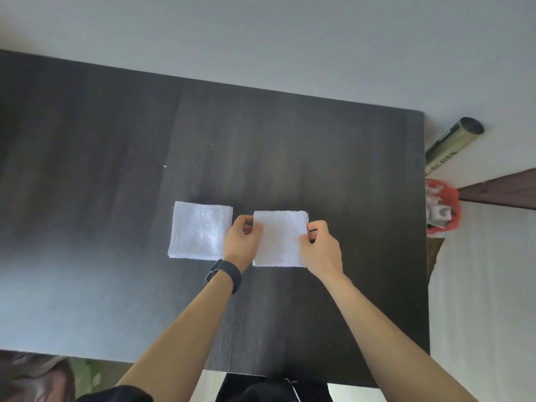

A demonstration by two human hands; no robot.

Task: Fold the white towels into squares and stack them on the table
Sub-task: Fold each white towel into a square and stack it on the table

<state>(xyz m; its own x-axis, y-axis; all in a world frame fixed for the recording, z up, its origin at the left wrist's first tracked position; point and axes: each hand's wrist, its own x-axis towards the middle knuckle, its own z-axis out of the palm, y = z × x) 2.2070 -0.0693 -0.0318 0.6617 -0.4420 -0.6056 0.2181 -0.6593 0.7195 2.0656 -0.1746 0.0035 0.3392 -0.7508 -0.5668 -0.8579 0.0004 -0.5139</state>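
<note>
Furthest left lies the flat towel (200,230), folded to a square on the dark table (87,169). Our left hand (243,236) is just over its right edge, with a dark wristband (224,275) on that wrist. This hand pinches the left edge of the second towel (280,242), thumb on top and fingers curled under. Further right of the flat towel, our right hand (320,245) pinches the opposite edge the same way.

The second towel is also a folded square. It sits just right of the flat towel, with a thin strip of table between them. From this overhead angle we cannot tell whether it rests on the table or is slightly lifted.

We judge that the step in hand is setting the second towel onto the flat one, and several things could go wrong:

- **Fold opening:** We grip only the side edges, so the near and far ends may sag in the carry and the layers may come apart.
- **Uneven pinches:** If one hand holds more loosely than the other, the upper layer could slide against the lower.
- **Dragging the flat towel:** Our left hand passes right over it, so a low sweep could catch its right edge and rumple or skew it.
- **Landing off square:** The stack would then show offset corners.

Far right of the flat towel, off the table, a tube (452,140) and a red bag (443,210) stand well apart. We expect no trouble from them.
</note>
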